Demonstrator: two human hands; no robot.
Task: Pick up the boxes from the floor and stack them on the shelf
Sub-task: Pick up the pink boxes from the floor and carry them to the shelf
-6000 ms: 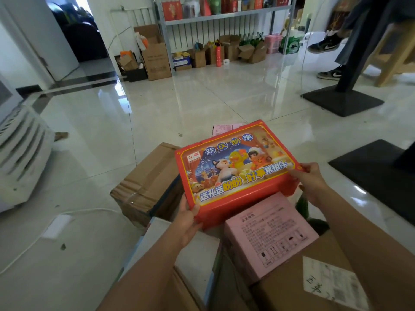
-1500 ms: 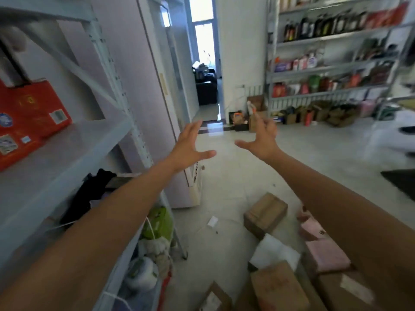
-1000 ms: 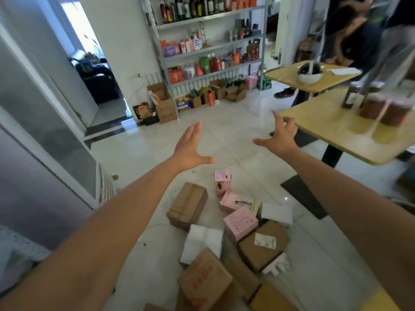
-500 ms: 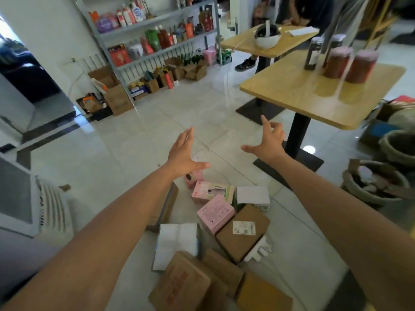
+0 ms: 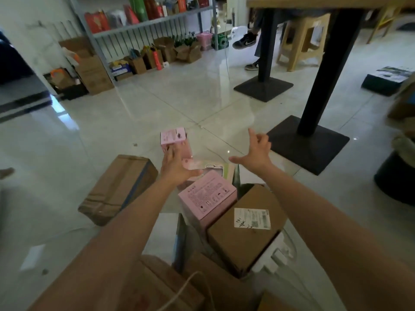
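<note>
A heap of boxes lies on the tiled floor below me. A pink box (image 5: 207,195) sits in the middle, a brown box with a white label (image 5: 244,230) is at its right, and a long brown carton (image 5: 119,187) lies to the left. A small upright pink box (image 5: 173,136) stands farther off, with a flat pink and green package (image 5: 211,168) in front of it. My left hand (image 5: 175,168) hovers open over the flat package. My right hand (image 5: 256,153) is open with fingers spread, a little to the right, holding nothing.
Two black table bases (image 5: 307,142) (image 5: 262,87) stand on the floor to the right. A grey shelf rack (image 5: 143,21) with goods and cartons lines the far wall. A person's shoes (image 5: 246,41) and a wooden stool (image 5: 301,37) are behind the tables. A dark bin (image 5: 395,176) is at the right edge.
The red box I held six seconds ago is gone from my hands. My view has swung from the shelf down to the floor heap, and both open hands have lowered toward the pink boxes.
</note>
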